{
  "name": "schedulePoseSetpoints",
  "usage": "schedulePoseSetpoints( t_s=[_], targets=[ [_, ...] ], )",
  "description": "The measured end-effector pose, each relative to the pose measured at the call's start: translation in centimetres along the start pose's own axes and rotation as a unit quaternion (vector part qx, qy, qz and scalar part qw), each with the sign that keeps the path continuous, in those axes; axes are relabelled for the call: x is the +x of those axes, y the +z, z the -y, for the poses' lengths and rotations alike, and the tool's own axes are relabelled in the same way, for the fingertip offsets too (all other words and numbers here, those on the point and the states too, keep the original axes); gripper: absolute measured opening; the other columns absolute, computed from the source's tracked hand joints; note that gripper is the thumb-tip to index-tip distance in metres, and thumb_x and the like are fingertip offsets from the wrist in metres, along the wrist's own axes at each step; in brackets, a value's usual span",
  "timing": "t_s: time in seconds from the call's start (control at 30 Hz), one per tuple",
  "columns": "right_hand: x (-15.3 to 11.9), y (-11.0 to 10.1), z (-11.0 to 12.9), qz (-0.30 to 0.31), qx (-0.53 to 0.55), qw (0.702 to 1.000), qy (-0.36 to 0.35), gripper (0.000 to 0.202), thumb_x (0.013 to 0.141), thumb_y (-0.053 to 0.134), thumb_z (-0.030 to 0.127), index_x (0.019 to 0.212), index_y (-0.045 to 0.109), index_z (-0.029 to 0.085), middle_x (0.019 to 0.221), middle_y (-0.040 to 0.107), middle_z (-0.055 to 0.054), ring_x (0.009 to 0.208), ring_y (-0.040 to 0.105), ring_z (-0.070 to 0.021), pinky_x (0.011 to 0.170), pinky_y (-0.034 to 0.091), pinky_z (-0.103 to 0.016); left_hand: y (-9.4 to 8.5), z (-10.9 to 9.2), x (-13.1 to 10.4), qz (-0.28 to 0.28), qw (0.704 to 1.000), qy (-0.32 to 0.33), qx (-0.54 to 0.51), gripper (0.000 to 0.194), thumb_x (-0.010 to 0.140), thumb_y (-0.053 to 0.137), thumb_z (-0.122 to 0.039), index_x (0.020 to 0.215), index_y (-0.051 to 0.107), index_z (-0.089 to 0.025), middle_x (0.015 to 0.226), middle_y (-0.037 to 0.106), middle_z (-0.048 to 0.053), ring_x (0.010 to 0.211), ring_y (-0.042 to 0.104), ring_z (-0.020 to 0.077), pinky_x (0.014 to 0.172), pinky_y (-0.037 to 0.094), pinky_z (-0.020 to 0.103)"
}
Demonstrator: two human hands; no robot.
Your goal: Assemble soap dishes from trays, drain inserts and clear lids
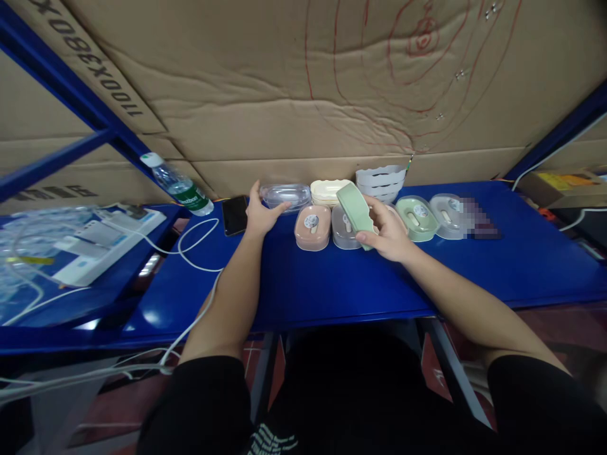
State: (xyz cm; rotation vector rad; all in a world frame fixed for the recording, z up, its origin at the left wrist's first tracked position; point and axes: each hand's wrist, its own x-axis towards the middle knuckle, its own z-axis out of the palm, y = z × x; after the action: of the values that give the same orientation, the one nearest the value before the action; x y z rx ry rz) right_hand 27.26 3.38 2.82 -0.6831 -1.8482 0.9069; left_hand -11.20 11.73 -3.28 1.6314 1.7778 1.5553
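My left hand [263, 212] is at the left end of a clear oval plastic lid [291, 194]. Its thumb lies along the near side and its fingers are around the far left edge. In my right hand [386, 230] is a light green plastic box [355, 205], wavy at its rim and tilted above the row of boxes. Pale cream boxes [329, 189] are stacked behind it, beside white wavy-rimmed boxes [380, 183]. In front stand a pink lidded box [313, 227] and a grey lidded box [342, 229], the grey one partly hidden by the green box.
To the right are a green lidded box [417, 219] and another grey lidded box [446, 216]. A phone [234, 216], a water bottle [183, 189] and white cables [196, 265] lie on the left. Cardboard [260, 95] backs the blue table [332, 284].
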Motion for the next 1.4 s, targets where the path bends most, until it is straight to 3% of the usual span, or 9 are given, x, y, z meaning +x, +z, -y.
schedulePoseSetpoints(
  t_s=[0.13,0.3,0.37,0.5,0.6,0.77,0.97,1.17,1.4],
  targets=[
    [0.1,-0.1,0.3,-0.003,-0.015,1.000,-0.008,0.097,0.080,0.086,0.077,0.161,0.057,0.033,0.166,0.060,-0.012,0.138,0.067,-0.0394,0.113,0.058,-0.061,-0.1,-0.8,0.0,-0.010,1.000,-0.008,-0.019,0.134,0.059,0.107,-0.061,0.168,0.040,-0.021,0.166,0.057,0.026,0.155,0.056,0.0439,0.134,0.039,0.061],
    [0.1,-0.1,0.2,-0.002,-0.012,1.000,-0.008,0.095,0.082,0.083,0.079,0.161,0.056,0.034,0.166,0.060,-0.012,0.134,0.068,-0.0389,0.111,0.060,-0.062,-1.5,-4.8,-1.1,-0.160,0.984,0.073,0.017,0.090,0.093,0.080,-0.064,0.163,0.045,-0.021,0.159,0.058,0.018,0.155,0.055,0.0367,0.135,0.038,0.056],
    [0.2,-0.1,0.2,-0.002,-0.016,1.000,-0.011,0.094,0.083,0.085,0.076,0.162,0.056,0.035,0.166,0.059,-0.012,0.140,0.065,-0.0399,0.115,0.057,-0.064,-1.8,-7.6,-2.7,-0.163,0.978,0.131,0.008,0.078,0.100,0.070,-0.065,0.162,0.047,-0.024,0.159,0.056,0.015,0.159,0.049,0.0393,0.135,0.036,0.060],
    [0.3,-0.2,0.3,0.006,-0.048,0.998,-0.047,0.095,0.082,0.086,0.079,0.163,0.058,0.038,0.167,0.058,-0.012,0.150,0.058,-0.0422,0.124,0.049,-0.068,-0.2,-13.3,-7.3,-0.001,0.975,0.218,-0.036,0.095,0.087,0.075,-0.086,0.161,0.052,-0.030,0.164,0.052,0.012,0.160,0.045,0.0488,0.126,0.047,0.065],
    [0.3,-0.3,0.4,0.025,-0.080,0.993,-0.080,0.097,0.081,0.084,0.082,0.164,0.057,0.039,0.168,0.058,-0.012,0.156,0.054,-0.0427,0.128,0.044,-0.069,2.5,-15.5,-10.1,0.148,0.935,0.282,-0.158,0.122,0.069,0.090,-0.089,0.168,0.042,-0.036,0.173,0.045,0.014,0.157,0.050,0.0481,0.122,0.054,0.062],
    [0.3,-0.4,0.5,0.051,-0.115,0.987,-0.103,0.098,0.080,0.088,0.078,0.165,0.057,0.041,0.169,0.057,-0.011,0.157,0.052,-0.0426,0.131,0.040,-0.071,5.0,-14.5,-10.7,0.206,0.909,0.255,-0.258,0.115,0.078,0.093,-0.077,0.172,0.036,-0.043,0.168,0.053,0.012,0.157,0.054,0.0417,0.122,0.055,0.060],
    [0.2,-0.2,1.2,0.062,-0.066,0.993,-0.080,0.097,0.077,0.090,0.075,0.161,0.059,0.037,0.166,0.059,-0.011,0.157,0.052,-0.0418,0.134,0.036,-0.070,3.8,-13.9,-10.0,0.188,0.924,0.259,-0.209,0.121,0.061,0.103,-0.075,0.165,0.051,-0.040,0.160,0.064,0.009,0.152,0.059,0.0467,0.128,0.048,0.068],
    [0.4,1.4,1.6,0.007,0.022,0.999,-0.046,0.114,0.069,0.090,0.081,0.163,0.045,0.037,0.163,0.058,-0.013,0.154,0.054,-0.0402,0.132,0.041,-0.066,3.5,-15.5,-10.3,0.163,0.918,0.284,-0.225,0.108,0.074,0.093,-0.080,0.165,0.051,-0.041,0.158,0.066,0.008,0.147,0.064,0.0433,0.124,0.052,0.066],
    [2.7,2.9,3.1,-0.001,0.023,0.998,-0.054,0.109,0.070,0.088,0.084,0.157,0.045,0.036,0.154,0.060,-0.013,0.148,0.056,-0.0393,0.130,0.043,-0.062,2.9,-15.7,-9.2,0.142,0.899,0.303,-0.284,0.096,0.084,0.086,-0.078,0.162,0.051,-0.034,0.151,0.066,0.010,0.136,0.070,0.0369,0.115,0.058,0.055]
  ],
)
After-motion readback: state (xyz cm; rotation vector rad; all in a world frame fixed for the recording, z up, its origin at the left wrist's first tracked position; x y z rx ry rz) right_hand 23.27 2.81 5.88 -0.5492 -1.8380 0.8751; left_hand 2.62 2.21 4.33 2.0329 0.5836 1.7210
